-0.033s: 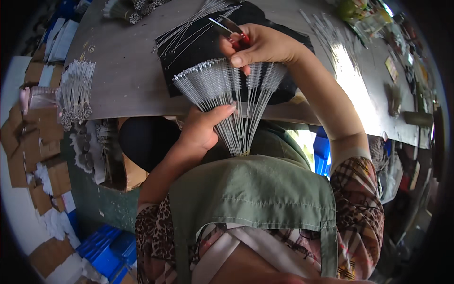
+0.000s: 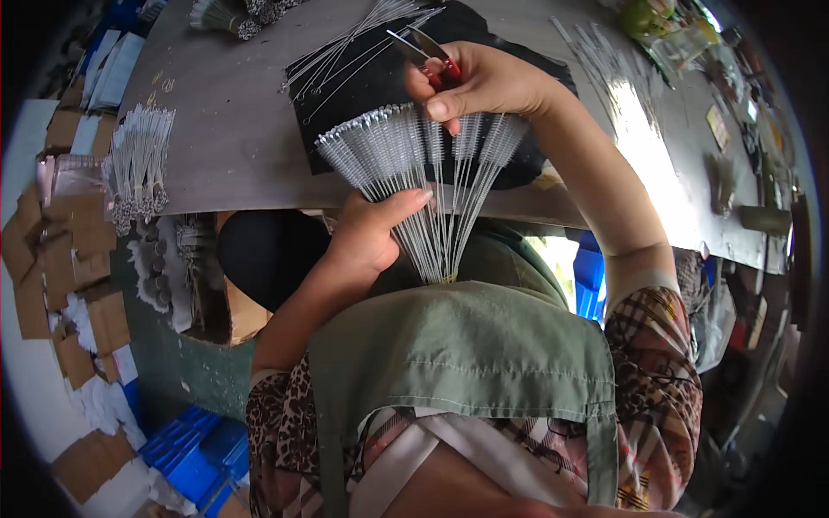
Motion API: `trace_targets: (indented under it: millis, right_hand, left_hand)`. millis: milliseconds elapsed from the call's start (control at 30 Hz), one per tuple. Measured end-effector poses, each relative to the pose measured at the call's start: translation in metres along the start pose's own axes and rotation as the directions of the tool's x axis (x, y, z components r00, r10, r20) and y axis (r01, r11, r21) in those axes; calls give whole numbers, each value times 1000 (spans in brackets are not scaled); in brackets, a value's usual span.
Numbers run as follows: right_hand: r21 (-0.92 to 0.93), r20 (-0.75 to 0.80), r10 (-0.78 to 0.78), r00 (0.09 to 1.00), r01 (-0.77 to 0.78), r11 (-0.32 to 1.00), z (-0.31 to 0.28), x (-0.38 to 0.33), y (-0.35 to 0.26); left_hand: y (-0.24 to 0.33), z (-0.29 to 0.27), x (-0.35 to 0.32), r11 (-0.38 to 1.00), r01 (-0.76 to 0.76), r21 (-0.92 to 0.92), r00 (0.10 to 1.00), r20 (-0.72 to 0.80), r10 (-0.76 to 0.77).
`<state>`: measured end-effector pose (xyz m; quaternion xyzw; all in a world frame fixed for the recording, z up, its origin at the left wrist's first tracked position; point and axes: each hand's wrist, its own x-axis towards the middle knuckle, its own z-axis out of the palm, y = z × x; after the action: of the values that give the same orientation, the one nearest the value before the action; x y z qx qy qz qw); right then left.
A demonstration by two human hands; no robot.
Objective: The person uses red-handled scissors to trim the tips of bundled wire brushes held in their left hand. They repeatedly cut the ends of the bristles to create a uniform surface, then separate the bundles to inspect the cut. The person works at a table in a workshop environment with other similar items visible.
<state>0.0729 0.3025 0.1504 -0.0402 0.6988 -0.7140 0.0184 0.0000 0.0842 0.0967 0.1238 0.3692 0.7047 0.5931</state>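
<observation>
A fan of thin wire brushes (image 2: 371,154) with pale bristle heads spreads over the table's near edge, their stems gathered in a tied bunch against my apron. My left hand (image 2: 370,231) is closed round the left side of the stems, thumb across them; most of its fingers are hidden beneath. Above the bristle heads, my right hand (image 2: 484,85) grips red-handled scissors (image 2: 439,69), their blades apart and pointing to the far left. The right thumb and a fingertip are close to the brush tips; whether they touch is unclear.
Loose wire stems (image 2: 354,43) lie on a black cloth (image 2: 324,112) on the grey table (image 2: 224,164). A brush bundle (image 2: 142,160) rests at the left edge, with more wires (image 2: 600,73) at far right. Cardboard boxes (image 2: 108,319) and blue bins (image 2: 194,453) stand at the left.
My right hand and the scissors have shifted very slightly, and the blades look a little wider apart. My left hand keeps its hold on the brushes.
</observation>
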Motion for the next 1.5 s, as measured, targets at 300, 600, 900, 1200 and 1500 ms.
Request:
trace_targets:
  millis: [300,600,900,1200,1500]
  right_hand:
    - [-115,-95,34,995,-45,992,-3,-1,5]
    - [-239,-81,-131,988,108,965,-15,-1,23]
    - [-23,-20,-115,993,115,993,-20,-7,24]
    - [-106,-119,-104,987,91,990,-18,-5,27]
    - [-179,-79,-100,992,85,980,-25,-8,36]
  left_hand:
    - [0,2,3,996,-11,94,1000,-19,13]
    - [7,15,6,987,15,160,996,-86,-2]
    - [6,13,14,987,76,139,993,-97,-63]
    - [6,15,13,989,78,126,992,-112,-64]
    - [3,19,12,985,32,169,995,-95,-16]
